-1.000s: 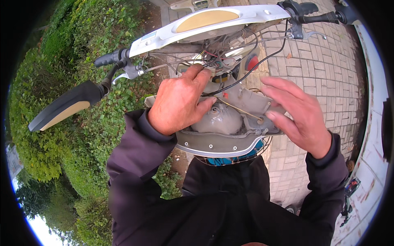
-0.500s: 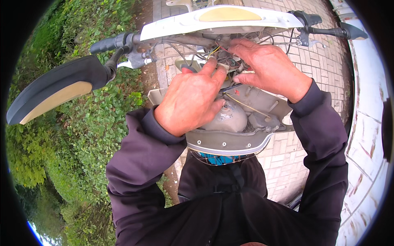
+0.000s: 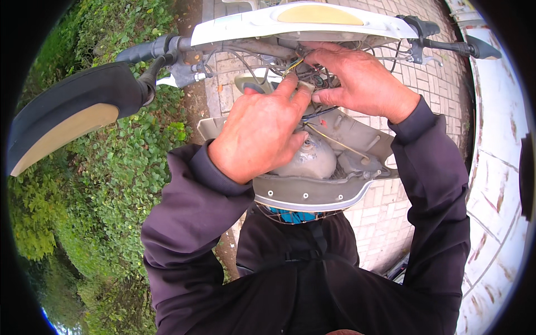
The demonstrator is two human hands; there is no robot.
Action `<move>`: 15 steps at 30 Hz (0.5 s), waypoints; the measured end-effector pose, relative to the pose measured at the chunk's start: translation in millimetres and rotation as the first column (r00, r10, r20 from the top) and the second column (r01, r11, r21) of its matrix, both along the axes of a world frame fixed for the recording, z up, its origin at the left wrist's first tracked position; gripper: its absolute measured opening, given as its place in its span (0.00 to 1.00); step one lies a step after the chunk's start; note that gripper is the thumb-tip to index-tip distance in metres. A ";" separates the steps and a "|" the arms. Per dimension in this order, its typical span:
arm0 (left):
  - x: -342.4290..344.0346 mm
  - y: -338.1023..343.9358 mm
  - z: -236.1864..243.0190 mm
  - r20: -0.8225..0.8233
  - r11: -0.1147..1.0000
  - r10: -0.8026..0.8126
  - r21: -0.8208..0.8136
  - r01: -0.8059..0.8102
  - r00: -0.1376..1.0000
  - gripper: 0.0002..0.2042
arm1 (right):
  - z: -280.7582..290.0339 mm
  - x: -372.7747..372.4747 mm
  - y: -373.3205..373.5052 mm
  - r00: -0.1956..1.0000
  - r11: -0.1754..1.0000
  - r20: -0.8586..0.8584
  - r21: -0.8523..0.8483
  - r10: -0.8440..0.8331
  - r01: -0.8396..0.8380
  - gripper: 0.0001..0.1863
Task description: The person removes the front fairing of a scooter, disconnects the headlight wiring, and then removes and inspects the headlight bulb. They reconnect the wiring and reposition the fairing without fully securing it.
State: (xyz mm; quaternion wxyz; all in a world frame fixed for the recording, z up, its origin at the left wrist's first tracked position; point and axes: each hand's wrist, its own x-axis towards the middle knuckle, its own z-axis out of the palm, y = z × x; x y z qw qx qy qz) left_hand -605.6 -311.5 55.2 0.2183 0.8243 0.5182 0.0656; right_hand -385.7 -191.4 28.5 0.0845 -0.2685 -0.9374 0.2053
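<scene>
Outdoors, brick paving [image 3: 385, 223] beside a hedge [image 3: 120, 159]; at the wires [image 3: 320, 79], left hand [image 3: 259, 131], grip unclear, right hand [image 3: 365, 81] wide.

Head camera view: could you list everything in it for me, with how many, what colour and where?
Cover: 1, white with tan panel, top centre
Grips: 2, black, either end of the cover
Mirror: 1, black and tan, upper left
Wires: several, too tangled to count, black, yellow and others, under the cover
Pale piece: 1, cream, by the left fingertips
Shell: 1, grey-beige, below the hands
Blue item: 1, blue, under the shell
Hedge: 1, green, left
Paving: many bricks, pale, right of centre
Surface: 1, white with brown marks, far right
Trousers: 1 pair, black, lower centre
Sleeves: 2, dark purplish, either side
Left hand: 1, bare, centre
Right hand: 1, bare, at the wires
</scene>
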 end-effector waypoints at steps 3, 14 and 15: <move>-0.4 1.1 -0.8 0.031 1.000 0.005 0.004 -0.005 1.000 0.32 | 4.8 -0.1 3.1 0.998 1.000 0.056 -0.017 0.005 -0.004 0.31; -0.2 1.4 1.1 0.015 0.999 0.029 -0.046 -0.028 0.999 0.29 | 8.2 -5.6 7.4 0.992 0.998 0.110 -0.011 -0.055 0.056 0.33; -0.2 1.8 0.5 0.029 0.999 0.031 -0.037 -0.030 0.999 0.29 | 8.5 -6.9 11.8 0.993 0.996 0.111 -0.079 -0.037 0.046 0.32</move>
